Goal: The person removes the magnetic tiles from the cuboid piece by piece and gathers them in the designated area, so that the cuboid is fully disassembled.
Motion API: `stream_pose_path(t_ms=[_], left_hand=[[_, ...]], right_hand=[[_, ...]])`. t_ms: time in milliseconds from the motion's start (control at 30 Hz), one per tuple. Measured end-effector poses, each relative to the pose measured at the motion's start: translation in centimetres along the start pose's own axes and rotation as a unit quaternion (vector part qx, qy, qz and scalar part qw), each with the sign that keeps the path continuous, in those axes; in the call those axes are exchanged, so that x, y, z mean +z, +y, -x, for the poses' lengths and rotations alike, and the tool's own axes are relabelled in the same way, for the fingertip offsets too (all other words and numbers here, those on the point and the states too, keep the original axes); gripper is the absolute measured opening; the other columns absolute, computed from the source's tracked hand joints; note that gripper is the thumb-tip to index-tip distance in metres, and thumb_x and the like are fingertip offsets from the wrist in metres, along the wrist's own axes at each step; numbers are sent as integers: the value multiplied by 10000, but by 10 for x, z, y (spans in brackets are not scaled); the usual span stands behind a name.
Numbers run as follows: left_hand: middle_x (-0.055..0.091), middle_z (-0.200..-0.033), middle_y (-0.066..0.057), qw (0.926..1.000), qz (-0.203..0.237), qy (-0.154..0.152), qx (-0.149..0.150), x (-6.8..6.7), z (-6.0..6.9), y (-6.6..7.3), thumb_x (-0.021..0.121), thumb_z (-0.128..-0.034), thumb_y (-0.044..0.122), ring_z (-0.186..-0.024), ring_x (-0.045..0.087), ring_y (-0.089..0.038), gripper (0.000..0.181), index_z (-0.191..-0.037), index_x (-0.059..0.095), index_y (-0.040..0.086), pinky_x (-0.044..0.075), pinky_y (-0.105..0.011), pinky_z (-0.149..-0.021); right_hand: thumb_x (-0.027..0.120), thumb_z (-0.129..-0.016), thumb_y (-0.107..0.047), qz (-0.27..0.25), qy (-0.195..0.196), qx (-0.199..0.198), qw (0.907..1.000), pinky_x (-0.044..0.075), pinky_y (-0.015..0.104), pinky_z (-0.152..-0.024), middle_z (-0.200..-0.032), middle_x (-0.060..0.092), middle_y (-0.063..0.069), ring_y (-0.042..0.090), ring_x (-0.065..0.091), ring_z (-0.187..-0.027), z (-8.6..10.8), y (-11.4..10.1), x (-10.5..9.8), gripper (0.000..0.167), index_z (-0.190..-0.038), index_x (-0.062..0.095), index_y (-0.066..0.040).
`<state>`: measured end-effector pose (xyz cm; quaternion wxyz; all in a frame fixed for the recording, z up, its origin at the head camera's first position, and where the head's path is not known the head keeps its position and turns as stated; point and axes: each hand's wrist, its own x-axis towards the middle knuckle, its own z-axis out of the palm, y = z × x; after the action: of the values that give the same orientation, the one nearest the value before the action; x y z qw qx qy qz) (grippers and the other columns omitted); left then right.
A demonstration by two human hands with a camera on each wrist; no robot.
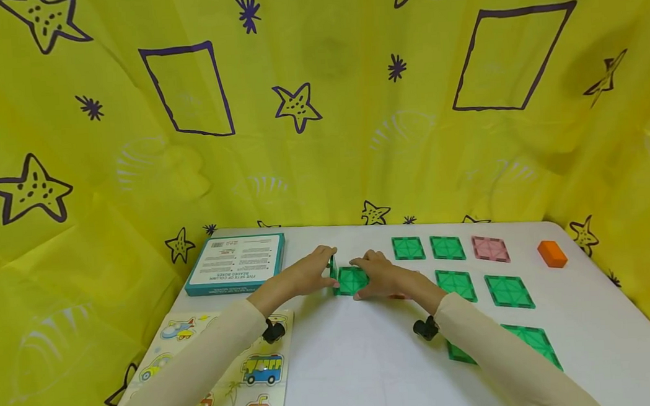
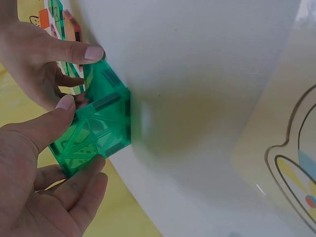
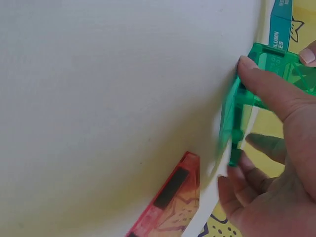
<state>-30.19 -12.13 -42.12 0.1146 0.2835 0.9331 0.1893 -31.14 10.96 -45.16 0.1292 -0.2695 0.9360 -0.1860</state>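
My left hand [image 1: 311, 271] pinches a green magnetic tile [image 2: 94, 133] between thumb and fingers, and that tile stands upright. Against its lower edge lies a second green magnetic tile [image 1: 353, 280], flat on the table. The right hand [image 1: 379, 274] grips this flat tile by its edges, thumb at the near side and fingers at the far side. In the right wrist view the two tiles meet at an angle, the flat one [image 3: 231, 116] under my right thumb. A red magnetic tile [image 3: 170, 197] sits beside the right hand, mostly hidden by it in the head view.
To the right lie several green tiles [image 1: 455, 285], a pink-red tile [image 1: 490, 249] and an orange block [image 1: 552, 254]. A teal-edged box [image 1: 236, 261] is at the back left, with a vehicle picture puzzle board [image 1: 281, 395] in front. A yellow curtain [image 1: 334, 165] hangs behind the white table [image 1: 358, 375].
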Motion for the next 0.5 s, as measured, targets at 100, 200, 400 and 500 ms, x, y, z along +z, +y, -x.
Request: stream_pose_path(t_ms=[100, 200, 400, 500], left_hand=[[339, -1651, -219, 10000, -18, -9, -9, 0, -1, 1, 727, -1024, 272, -1505, 423, -339, 813, -1627, 281, -43, 375, -442, -1236], [324, -1664, -211, 10000, -39, -35, -59, 1, -2, 1, 719, -1030, 273, -1498, 436, -336, 810, -1635, 272, -27, 371, -443, -1238], [335, -1659, -201, 9999, -70, -30, -80, 2, -3, 4, 717, -1032, 271, -1430, 512, -324, 805, -1639, 275, -20, 387, -444, -1226], [334, -1660, -201, 9999, -92, -39, -103, 1, -3, 5, 718, -1031, 274, -1418, 525, -319, 810, -1640, 274, -20, 392, -438, -1223]], right_hand=[[892, -871, -374, -85, 101, -35, 9999, 474, 517, -1036, -1367, 487, 182, 339, 444, -1230, 4, 4, -4, 831, -1545, 520, -59], [900, -864, -365, -152, 189, -51, 9997, 480, 520, -1022, -1373, 482, 184, 341, 436, -1221, 9, 10, -12, 818, -1529, 535, -59], [878, -894, -326, -566, 242, 2, 9981, 515, 546, -1001, -1366, 446, 212, 351, 465, -1208, 23, 25, -29, 785, -1538, 512, -65], [879, -892, -326, -628, 342, 10, 9974, 521, 546, -973, -1385, 432, 233, 362, 466, -1205, 34, 32, -37, 786, -1538, 511, -73]])
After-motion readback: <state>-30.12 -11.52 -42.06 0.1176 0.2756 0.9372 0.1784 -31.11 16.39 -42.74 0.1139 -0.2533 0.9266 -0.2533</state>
